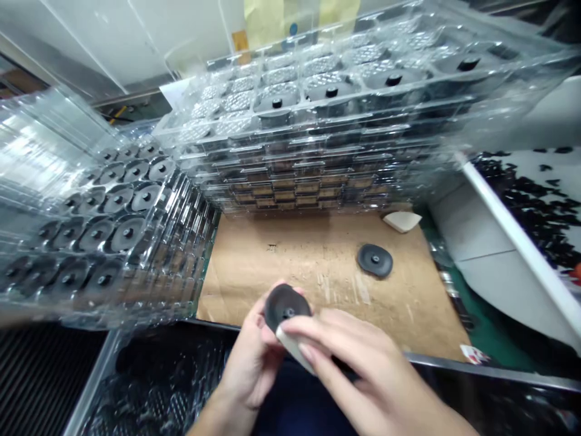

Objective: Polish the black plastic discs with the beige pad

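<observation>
While the left hand pinches a black disc, right hand pressing a half-hidden pale pad

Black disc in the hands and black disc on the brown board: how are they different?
The disc in the hands is lifted and tilted, but the disc on the board lies flat. The left hand grips the disc in the hands, while no hand touches the disc on the board. A white piece, under the right hand, presses the held disc; the disc on the board rests on the brown board. Both are round and black with a centre hub.
</observation>
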The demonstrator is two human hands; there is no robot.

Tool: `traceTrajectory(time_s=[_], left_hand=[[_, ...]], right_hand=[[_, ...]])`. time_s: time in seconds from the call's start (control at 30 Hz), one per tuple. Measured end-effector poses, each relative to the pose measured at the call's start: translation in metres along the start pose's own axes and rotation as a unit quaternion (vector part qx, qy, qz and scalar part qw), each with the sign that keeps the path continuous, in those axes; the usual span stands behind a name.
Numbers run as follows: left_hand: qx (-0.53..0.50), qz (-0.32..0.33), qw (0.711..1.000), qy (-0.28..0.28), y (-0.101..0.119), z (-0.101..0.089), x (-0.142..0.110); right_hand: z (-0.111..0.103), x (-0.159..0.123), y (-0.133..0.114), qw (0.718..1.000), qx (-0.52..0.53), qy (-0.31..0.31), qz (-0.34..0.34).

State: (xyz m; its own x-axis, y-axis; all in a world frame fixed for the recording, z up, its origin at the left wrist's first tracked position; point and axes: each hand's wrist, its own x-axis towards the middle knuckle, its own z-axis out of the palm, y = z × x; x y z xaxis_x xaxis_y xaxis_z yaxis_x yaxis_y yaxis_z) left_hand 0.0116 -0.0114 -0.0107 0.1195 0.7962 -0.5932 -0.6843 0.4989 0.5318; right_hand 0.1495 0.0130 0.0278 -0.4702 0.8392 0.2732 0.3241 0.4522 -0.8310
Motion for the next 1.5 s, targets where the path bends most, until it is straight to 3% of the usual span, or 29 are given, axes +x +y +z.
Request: traceTrajectory(time_s=[0.07, 0.17, 0.2, 0.33, 0.4, 0.53, 0.67, 0.77, 0.87, 0.97, 1.03, 1.17, 1.3, 1.37, 1.43, 1.47, 1.5], left_hand=[[0.002, 0.005, 1.000, -0.015, 0.001, -0.001, -0.001], [0.012, -0.029, 0.999, -0.038, -0.003, 0.003, -0.003], [0.015, -0.041, 0.998, -0.047, -0.005, 0.006, -0.004], [0.036, -0.100, 0.986, -0.131, -0.012, 0.014, -0.006], [0.035, -0.110, 0.982, -0.148, -0.013, 0.015, -0.005], [-0.022, -0.051, 0.996, -0.075, -0.009, 0.008, 0.001], [-0.062, -0.046, 0.997, -0.025, -0.005, -0.002, 0.006], [-0.089, -0.040, 0.995, -0.016, -0.006, -0.007, 0.006], [-0.118, -0.008, 0.992, -0.037, -0.005, -0.009, 0.004], [-0.146, 0.015, 0.986, -0.082, -0.002, -0.011, 0.000], [-0.164, 0.016, 0.979, -0.117, 0.001, -0.014, -0.002], [-0.173, 0.010, 0.970, -0.171, 0.003, -0.019, -0.005], [-0.149, 0.018, 0.969, -0.197, 0.005, -0.021, -0.007], [-0.110, 0.071, 0.973, -0.191, 0.007, -0.022, -0.008], [0.023, 0.184, 0.967, -0.178, 0.008, -0.025, -0.006], [0.123, 0.259, 0.942, -0.174, 0.009, -0.027, -0.005], [0.227, 0.333, 0.898, -0.176, 0.009, -0.028, -0.003]], right_hand=[[-0.001, 0.004, -0.002, 0.999, -0.010, -0.026, 0.021], [-0.001, 0.006, -0.002, 0.995, -0.057, 0.082, -0.020], [-0.002, 0.005, -0.001, 0.994, -0.051, 0.090, -0.036], [-0.009, -0.005, 0.002, 0.999, 0.026, -0.041, -0.011], [-0.012, -0.009, 0.002, 0.999, 0.009, -0.049, 0.006], [-0.015, -0.015, 0.002, 0.997, -0.069, -0.013, -0.033], [-0.022, -0.017, 0.012, 0.994, -0.075, -0.075, 0.017], [-0.023, -0.012, 0.022, 0.992, -0.103, -0.061, 0.029], [-0.015, -0.002, 0.034, 0.997, -0.080, 0.016, 0.016], [0.001, 0.010, 0.058, 0.991, -0.010, 0.071, 0.109], [0.015, 0.016, 0.080, 0.985, 0.000, 0.068, 0.156], [0.045, 0.009, 0.116, 0.987, -0.017, 0.032, 0.154], [0.049, -0.011, 0.116, 0.983, -0.023, 0.050, 0.176], [0.043, -0.020, 0.106, 0.982, -0.012, 0.045, 0.183], [0.035, -0.028, 0.095, 0.981, 0.002, 0.039, 0.189], [0.032, -0.031, 0.090, 0.980, 0.008, 0.040, 0.195], [0.029, -0.035, 0.085, 0.978, 0.013, 0.045, 0.202]])
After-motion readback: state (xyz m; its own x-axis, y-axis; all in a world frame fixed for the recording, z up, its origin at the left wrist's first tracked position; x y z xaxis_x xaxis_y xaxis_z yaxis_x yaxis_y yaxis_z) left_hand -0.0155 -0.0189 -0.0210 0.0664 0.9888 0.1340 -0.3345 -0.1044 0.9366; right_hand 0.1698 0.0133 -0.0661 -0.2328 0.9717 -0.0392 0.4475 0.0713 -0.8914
